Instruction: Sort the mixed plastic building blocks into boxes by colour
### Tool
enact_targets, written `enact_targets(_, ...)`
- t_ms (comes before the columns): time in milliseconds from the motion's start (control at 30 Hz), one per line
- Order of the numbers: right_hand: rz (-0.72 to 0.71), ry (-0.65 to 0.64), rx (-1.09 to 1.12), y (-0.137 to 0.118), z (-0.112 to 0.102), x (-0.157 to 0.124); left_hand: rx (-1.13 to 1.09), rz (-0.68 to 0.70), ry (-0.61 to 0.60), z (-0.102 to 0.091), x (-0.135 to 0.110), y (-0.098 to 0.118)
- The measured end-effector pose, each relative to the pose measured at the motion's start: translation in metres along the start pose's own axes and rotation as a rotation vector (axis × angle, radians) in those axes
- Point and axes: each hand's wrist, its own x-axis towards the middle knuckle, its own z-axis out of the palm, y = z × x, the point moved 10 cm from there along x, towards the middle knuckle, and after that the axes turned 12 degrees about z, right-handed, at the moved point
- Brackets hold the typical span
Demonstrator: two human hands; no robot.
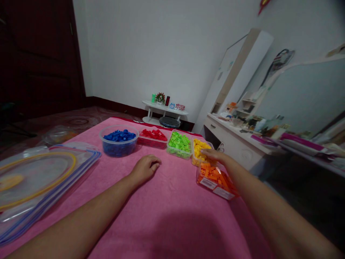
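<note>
My left hand [145, 168] rests on the pink cloth [167, 212] with its fingers curled under, and nothing shows in it. My right hand [215, 156] lies flat, fingers stretched out, over the edge of the clear tub of yellow bricks [199, 146], just above the tub of orange bricks [215, 178]. Further left stand a tub of green bricks [179, 143], a tub of red bricks [153, 137] and a round bowl of blue bricks [119, 139].
A stack of clear container lids [40, 180] lies at the left on the cloth. A white dresser with a mirror [242, 140] stands right of the table. A small white side table [164, 109] sits by the far wall.
</note>
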Motion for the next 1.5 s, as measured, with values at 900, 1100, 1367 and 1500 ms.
enact_targets(900,-0.730,-0.192,0.133,-0.156,0.160,-0.218,0.055,-0.071,-0.169,0.003,-0.002,0.006)
enact_targets(1100,-0.719,-0.234,0.161,-0.156,0.158,-0.219,0.228,0.007,-0.386,-0.074,-0.042,0.062)
enact_targets(1367,-0.686,-0.174,0.099,-0.161,0.156,-0.219,0.686,-0.116,-0.318,-0.216,-0.161,0.021)
enact_targets(1500,-0.704,-0.159,0.095,-0.162,0.156,-0.219,0.655,-0.269,-0.352,-0.231,-0.208,-0.011)
